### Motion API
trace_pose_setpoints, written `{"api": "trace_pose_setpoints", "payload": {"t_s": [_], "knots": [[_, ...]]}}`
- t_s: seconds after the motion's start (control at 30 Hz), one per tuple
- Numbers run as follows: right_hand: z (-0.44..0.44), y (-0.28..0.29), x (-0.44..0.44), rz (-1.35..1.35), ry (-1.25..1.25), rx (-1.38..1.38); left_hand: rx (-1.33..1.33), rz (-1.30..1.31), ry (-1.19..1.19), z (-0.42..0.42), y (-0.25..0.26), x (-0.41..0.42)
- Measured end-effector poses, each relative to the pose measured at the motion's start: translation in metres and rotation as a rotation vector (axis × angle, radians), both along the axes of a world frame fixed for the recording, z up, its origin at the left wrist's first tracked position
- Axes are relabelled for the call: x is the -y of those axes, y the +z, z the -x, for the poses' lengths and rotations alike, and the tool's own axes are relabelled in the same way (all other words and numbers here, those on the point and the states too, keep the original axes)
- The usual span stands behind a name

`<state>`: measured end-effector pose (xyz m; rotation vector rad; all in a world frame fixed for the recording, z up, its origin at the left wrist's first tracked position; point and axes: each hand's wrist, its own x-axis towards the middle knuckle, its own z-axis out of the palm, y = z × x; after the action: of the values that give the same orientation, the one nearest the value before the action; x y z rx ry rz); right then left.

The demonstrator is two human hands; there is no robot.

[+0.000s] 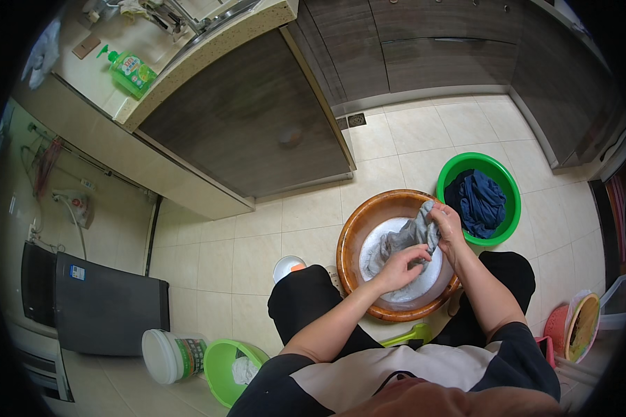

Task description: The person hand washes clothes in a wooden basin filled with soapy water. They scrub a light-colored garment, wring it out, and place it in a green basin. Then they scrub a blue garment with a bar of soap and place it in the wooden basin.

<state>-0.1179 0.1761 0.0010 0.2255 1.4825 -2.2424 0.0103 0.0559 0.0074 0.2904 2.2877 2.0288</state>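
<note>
A wet grey cloth (pixel 400 241) hangs over a brown wood-look basin (pixel 350 245) standing on the floor between my knees. White sudsy water (pixel 404 292) lies in the basin, and the lower part of the cloth rests in it. My right hand (pixel 447 225) grips the bunched upper end of the cloth above the basin's right rim. Over the middle of the basin is my left hand (pixel 402 267), its bent fingertips against the cloth. Whether those fingers pinch the fabric is not clear.
Right behind the basin stands a green tub (pixel 515 208) with dark blue fabric (pixel 480 203). A white bowl (pixel 288 267) sits by my left knee. To the left are a lidded white bucket (pixel 159 357) and a light green basin (pixel 219 365). A counter cabinet (pixel 250 109) rises ahead.
</note>
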Motion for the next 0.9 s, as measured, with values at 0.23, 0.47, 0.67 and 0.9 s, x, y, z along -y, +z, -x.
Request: {"api": "trace_pose_setpoints", "payload": {"t_s": [0.23,0.47,0.67,0.9], "knots": [[-0.021,0.017,0.007,-0.008,0.001,-0.281,0.808,-0.745,0.518,0.007,-0.028,0.013],[-0.116,0.050,0.031,-0.189,0.454,-0.948,0.839,-1.204,0.285,0.011,-0.057,0.015],[-0.073,0.017,0.034,-0.580,0.261,-1.185,0.845,-1.083,0.477,0.012,-0.059,-0.005],[-0.058,0.018,0.026,-0.560,0.156,-0.962,0.939,-1.071,0.530,0.026,-0.042,-0.008]]}}
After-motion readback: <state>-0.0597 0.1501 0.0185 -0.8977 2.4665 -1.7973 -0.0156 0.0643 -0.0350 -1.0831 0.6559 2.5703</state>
